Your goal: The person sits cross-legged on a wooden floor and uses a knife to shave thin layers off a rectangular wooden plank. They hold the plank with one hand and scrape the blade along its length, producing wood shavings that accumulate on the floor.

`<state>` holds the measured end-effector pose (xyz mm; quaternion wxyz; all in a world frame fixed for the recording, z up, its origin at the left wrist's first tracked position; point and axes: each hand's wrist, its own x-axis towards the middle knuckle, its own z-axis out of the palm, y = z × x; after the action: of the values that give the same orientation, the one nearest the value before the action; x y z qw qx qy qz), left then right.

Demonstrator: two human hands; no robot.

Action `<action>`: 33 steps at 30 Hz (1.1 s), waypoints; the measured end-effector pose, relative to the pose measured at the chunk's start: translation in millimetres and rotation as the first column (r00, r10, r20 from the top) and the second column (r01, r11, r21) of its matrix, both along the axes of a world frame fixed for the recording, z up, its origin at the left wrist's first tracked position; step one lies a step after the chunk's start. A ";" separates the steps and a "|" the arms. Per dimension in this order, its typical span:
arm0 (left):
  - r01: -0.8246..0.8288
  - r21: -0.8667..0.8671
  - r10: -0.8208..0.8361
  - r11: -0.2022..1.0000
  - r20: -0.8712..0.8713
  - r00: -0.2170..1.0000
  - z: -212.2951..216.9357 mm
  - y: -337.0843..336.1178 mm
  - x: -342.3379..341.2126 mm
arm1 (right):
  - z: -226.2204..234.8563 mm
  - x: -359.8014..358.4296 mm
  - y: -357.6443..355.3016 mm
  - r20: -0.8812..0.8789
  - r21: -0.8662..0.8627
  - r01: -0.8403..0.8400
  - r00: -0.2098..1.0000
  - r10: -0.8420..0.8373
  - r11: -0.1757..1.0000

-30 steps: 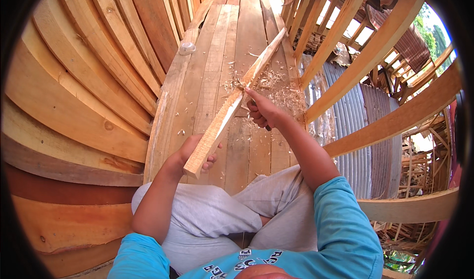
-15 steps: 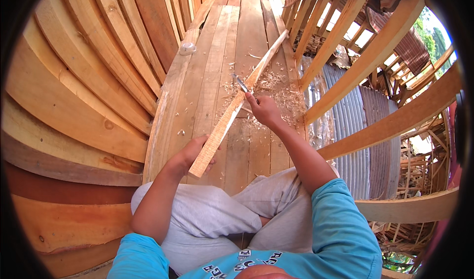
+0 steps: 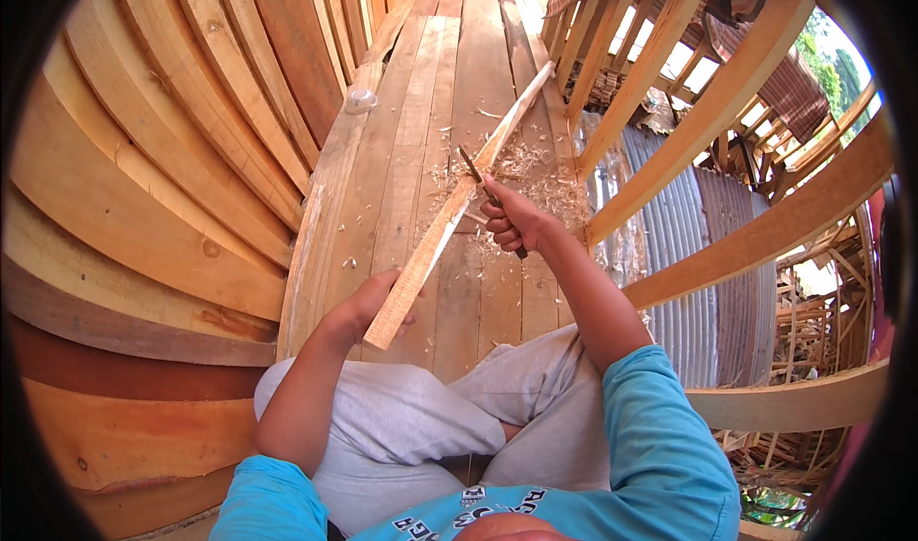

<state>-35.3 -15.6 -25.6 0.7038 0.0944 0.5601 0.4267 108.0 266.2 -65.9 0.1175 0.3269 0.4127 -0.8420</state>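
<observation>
A long strip of pale wood (image 3: 426,258) slants from above my lap to the floorboards ahead, its far half narrower and whiter where it is shaved. My left hand (image 3: 373,302) is closed round its near end, with the fingers curled beneath and partly hidden. In my right hand (image 3: 513,218) is the handle of a knife (image 3: 469,163); the fist is closed on it. The dark blade points up and left and lies across the strip near its middle. Curled wood shavings (image 3: 521,163) surround the strip's far half on the floor.
Wooden floorboards (image 3: 397,173) run away ahead, and a small clear plastic container (image 3: 360,102) sits on them at the left. Plank walling (image 3: 143,216) rises close on my left. Wooden railing slats (image 3: 703,120) stand at the right, with corrugated metal sheets (image 3: 665,235) below and beyond.
My right hand has turned, so the knife's handle now shows below the fist and the blade looks dark instead of shiny. My left hand and the strip have barely moved.
</observation>
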 end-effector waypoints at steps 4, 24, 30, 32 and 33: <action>0.021 -0.007 -0.021 1.000 -0.059 0.998 14.7 3.2 5.6 | -24.0 22.3 32.7 -0.189 -0.291 -0.128 0.979 0.074 0.948; -0.008 0.035 0.005 0.999 0.089 0.996 9.1 -1.6 -0.4 | -11.1 -11.2 2.4 -0.148 0.736 0.359 0.913 -0.381 0.574; -0.005 0.047 0.000 0.999 0.110 0.994 10.4 -0.9 -2.1 | 8.4 -11.5 -2.5 -0.024 0.418 0.393 0.906 -0.423 0.819; -0.009 0.046 0.005 0.999 0.091 0.996 9.9 -1.2 0.4 | 8.3 -11.3 -3.7 -0.012 0.393 0.394 0.906 -0.424 0.831; -0.011 0.048 0.007 0.999 0.080 0.997 9.8 -0.4 1.6 | 7.4 -11.4 -3.0 -0.009 0.381 0.399 0.904 -0.428 0.834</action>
<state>-33.6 -16.0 -15.8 0.7213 0.0919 0.5214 0.4467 96.6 263.3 -58.4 -0.1159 0.4564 0.4803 -0.7400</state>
